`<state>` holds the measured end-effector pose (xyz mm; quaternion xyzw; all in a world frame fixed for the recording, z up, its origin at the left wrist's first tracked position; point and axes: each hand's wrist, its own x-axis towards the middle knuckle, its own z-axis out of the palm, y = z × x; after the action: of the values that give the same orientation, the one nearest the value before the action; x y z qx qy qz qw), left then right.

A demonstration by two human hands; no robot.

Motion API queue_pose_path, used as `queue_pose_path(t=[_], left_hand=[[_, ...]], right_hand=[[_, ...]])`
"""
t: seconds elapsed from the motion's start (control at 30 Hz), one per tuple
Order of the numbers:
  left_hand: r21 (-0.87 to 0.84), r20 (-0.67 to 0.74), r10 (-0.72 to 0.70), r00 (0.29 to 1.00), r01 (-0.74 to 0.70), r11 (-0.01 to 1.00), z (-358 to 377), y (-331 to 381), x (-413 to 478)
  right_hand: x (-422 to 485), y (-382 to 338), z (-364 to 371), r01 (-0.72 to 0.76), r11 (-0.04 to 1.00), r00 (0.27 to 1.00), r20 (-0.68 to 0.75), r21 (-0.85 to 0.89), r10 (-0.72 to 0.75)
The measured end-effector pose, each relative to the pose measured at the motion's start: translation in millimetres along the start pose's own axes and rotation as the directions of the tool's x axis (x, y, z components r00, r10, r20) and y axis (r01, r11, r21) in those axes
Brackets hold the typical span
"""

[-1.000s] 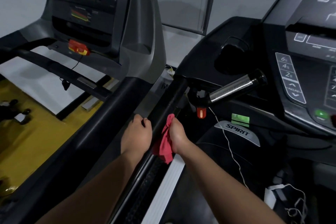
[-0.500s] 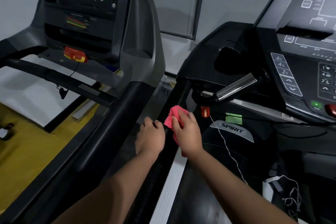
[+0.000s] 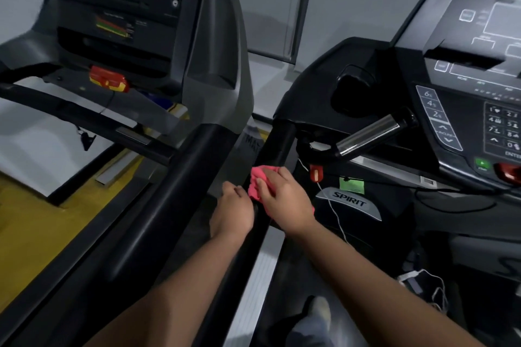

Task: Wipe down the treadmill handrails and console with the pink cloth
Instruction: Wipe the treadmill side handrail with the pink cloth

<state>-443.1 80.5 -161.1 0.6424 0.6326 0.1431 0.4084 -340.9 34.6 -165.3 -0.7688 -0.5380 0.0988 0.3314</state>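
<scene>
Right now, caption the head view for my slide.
Right hand holds the pink cloth on the black handrail, left hand resting beside it.

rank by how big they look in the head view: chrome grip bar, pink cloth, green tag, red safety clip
1. chrome grip bar
2. pink cloth, visible part only; the right hand covers the rest, so its rank is unsure
3. green tag
4. red safety clip

On the handrail [image 3: 277, 144], cloth [image 3: 258, 180] under right hand [image 3: 284, 203], left hand [image 3: 232, 214] just left of it; console [image 3: 465, 110] ahead right
</scene>
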Motion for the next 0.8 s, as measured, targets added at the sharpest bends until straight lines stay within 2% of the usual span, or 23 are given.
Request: queue_pose_path(t=[0.1, 0.2, 0.3, 0.4, 0.5, 0.6, 0.73, 0.8], left_hand=[[-0.014, -0.013, 0.000, 1.000, -0.001, 1.000, 1.5, -2.1, 1.2], [-0.023, -0.020, 0.015, 1.000, -0.016, 1.000, 2.3, -1.7, 0.9], [-0.030, -0.026, 0.013, 1.000, -0.014, 0.999, 1.0, -1.0, -0.4], [-0.041, -0.006, 0.008, 1.000, -0.008, 0.999, -0.1, -0.6, -1.4], [-0.055, 0.009, 0.010, 1.000, -0.009, 0.998, 0.0, -0.7, -0.5], [-0.060, 0.010, 0.009, 1.000, -0.008, 0.998, -1.3, 0.3, -1.1], [-0.054, 0.010, 0.012, 1.000, -0.012, 0.998, -3.2, 1.1, -2.5], [-0.057, 0.008, 0.005, 1.000, -0.004, 0.998, -3.8, 0.4, -2.3]], right_hand=[[-4.8, 5.3, -1.3, -0.022, 0.999, 1.000, 0.020, 0.024, 0.022], [7.5, 0.5, 0.2, -0.073, 0.993, 0.997, -0.029, 0.092, 0.076], [22.3, -7.0, 3.1, -0.138, 0.990, 0.989, -0.062, -0.028, 0.136], [22.2, -9.7, 0.5, -0.085, 0.989, 0.996, 0.005, -0.120, 0.086], [7.5, 0.4, -2.5, 0.014, 1.000, 0.995, 0.102, -0.020, -0.012], [-1.5, 11.4, -8.4, 0.010, 0.999, 0.985, 0.169, 0.049, -0.018], [5.5, -5.5, -2.7, -0.096, 0.994, 0.994, 0.050, 0.055, 0.093], [5.7, -18.0, 1.8, -0.104, 0.994, 0.994, 0.017, 0.014, 0.104]])
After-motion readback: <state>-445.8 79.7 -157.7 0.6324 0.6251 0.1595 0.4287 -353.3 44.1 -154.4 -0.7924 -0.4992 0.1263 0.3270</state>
